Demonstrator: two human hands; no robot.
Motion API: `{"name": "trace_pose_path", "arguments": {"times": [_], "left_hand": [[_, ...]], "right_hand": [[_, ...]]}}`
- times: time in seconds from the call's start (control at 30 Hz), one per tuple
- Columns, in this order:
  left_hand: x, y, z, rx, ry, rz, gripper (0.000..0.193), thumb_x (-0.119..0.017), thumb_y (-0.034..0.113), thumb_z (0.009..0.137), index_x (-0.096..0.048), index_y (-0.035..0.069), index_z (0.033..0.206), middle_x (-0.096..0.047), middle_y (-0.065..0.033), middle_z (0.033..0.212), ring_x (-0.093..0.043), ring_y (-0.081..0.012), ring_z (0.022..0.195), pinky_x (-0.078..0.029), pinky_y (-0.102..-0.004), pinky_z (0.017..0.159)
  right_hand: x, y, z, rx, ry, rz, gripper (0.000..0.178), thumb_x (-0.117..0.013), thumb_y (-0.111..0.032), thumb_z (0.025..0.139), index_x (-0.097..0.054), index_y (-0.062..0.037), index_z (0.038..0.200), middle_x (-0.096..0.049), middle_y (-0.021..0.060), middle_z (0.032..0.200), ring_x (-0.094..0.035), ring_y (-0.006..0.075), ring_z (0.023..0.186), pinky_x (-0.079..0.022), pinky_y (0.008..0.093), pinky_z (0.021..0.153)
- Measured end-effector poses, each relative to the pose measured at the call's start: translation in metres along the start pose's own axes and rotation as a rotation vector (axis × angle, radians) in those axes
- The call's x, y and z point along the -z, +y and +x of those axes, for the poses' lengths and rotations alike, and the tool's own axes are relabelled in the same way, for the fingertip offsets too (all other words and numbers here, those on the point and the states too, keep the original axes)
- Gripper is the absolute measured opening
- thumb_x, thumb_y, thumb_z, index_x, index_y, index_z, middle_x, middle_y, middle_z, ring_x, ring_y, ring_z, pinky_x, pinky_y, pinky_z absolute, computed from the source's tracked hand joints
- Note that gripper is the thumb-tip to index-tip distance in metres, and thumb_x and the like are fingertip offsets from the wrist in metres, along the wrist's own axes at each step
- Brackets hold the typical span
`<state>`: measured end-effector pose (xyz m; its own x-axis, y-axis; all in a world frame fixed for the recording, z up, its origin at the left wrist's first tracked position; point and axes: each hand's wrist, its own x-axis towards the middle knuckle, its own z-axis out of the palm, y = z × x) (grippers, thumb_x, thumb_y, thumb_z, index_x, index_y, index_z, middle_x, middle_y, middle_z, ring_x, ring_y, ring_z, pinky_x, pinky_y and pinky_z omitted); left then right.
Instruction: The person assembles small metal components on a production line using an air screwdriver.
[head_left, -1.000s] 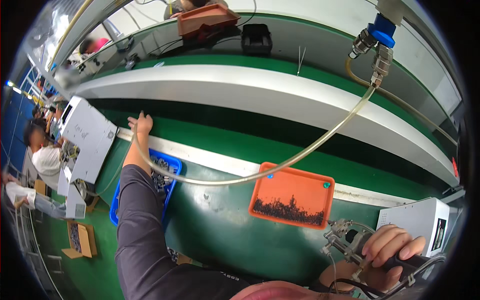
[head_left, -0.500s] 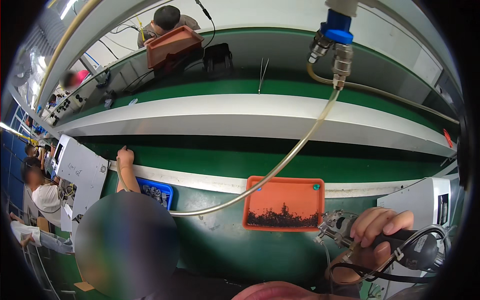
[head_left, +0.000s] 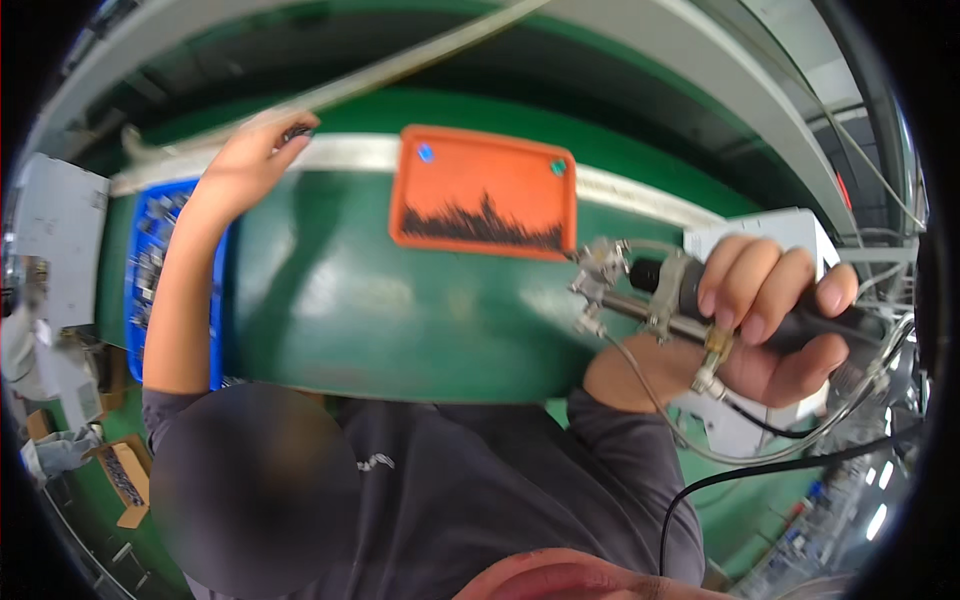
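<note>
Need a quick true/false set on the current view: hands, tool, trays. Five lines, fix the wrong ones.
1. The right hand grips a black-and-metal tool. True.
2. The left hand is empty. False: something small and dark shows between its thumb and fingers.
3. Many dark bits lie along the near side of the orange tray. True.
4. The blue tray sits to the right of the orange one. False: it sits to the left, partly hidden by the left forearm.
5. The blue piece and green piece in the orange tray lie among the dark bits. False: they lie near its far corners.
</note>
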<state>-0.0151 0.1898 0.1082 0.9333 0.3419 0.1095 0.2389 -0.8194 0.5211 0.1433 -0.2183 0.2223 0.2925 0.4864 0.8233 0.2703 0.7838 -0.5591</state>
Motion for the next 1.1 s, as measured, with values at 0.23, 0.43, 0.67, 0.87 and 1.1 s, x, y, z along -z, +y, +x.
{"name": "trace_pose_path", "arguments": {"times": [0.23,0.43,0.67,0.87,1.1], "left_hand": [[-0.124,0.132,-0.076,-0.574,-0.094,-0.129,0.023,-0.073,0.023,0.090,-0.070,0.013,0.110,-0.066,-0.0056,0.095,-0.067,-0.0266,0.093,-0.051,-0.0395,0.083],[-0.168,0.134,-0.074,-0.685,-0.123,-0.104,0.025,-0.076,0.024,0.087,-0.068,0.014,0.107,-0.064,-0.0035,0.096,-0.063,-0.0238,0.091,-0.048,-0.0373,0.080],[-0.176,0.135,-0.076,-0.575,-0.133,-0.255,0.031,-0.079,0.023,0.084,-0.067,0.011,0.110,-0.067,-0.0035,0.110,-0.063,-0.0264,0.101,-0.049,-0.0384,0.086],[-0.181,0.155,-0.060,-0.576,-0.017,-0.634,0.039,-0.082,0.013,0.083,-0.070,0.007,0.119,-0.071,-0.0046,0.117,-0.065,-0.0283,0.107,-0.052,-0.0420,0.093],[-0.181,0.144,-0.045,-0.718,-0.027,-0.599,0.018,-0.080,0.011,0.084,-0.075,0.006,0.100,-0.075,-0.0040,0.100,-0.068,-0.0258,0.098,-0.052,-0.0414,0.089]], "right_hand": [[-0.006,0.005,-0.016,-0.231,0.005,0.060,0.045,-0.056,-0.047,0.105,-0.055,-0.0080,0.127,-0.055,0.0042,0.080,-0.051,0.0178,0.069,-0.042,0.0332,0.064],[0.002,-0.004,-0.054,-0.265,-0.001,-0.001,0.051,-0.055,-0.051,0.104,-0.052,-0.0087,0.133,-0.056,0.0044,0.083,-0.053,0.0181,0.070,-0.044,0.0336,0.064],[0.011,0.011,-0.068,-0.298,-0.063,0.002,0.051,-0.059,-0.051,0.103,-0.052,-0.0112,0.134,-0.058,0.0032,0.084,-0.055,0.0171,0.071,-0.047,0.0320,0.063],[0.009,0.012,-0.066,-0.230,-0.091,0.030,0.053,-0.067,-0.055,0.097,-0.057,-0.0118,0.128,-0.060,-0.0013,0.077,-0.057,0.0121,0.063,-0.047,0.0273,0.058],[0.002,0.014,-0.065,-0.200,-0.049,0.059,0.054,-0.069,-0.055,0.096,-0.059,-0.0117,0.125,-0.059,-0.0018,0.075,-0.057,0.0116,0.063,-0.047,0.0271,0.059]]}}
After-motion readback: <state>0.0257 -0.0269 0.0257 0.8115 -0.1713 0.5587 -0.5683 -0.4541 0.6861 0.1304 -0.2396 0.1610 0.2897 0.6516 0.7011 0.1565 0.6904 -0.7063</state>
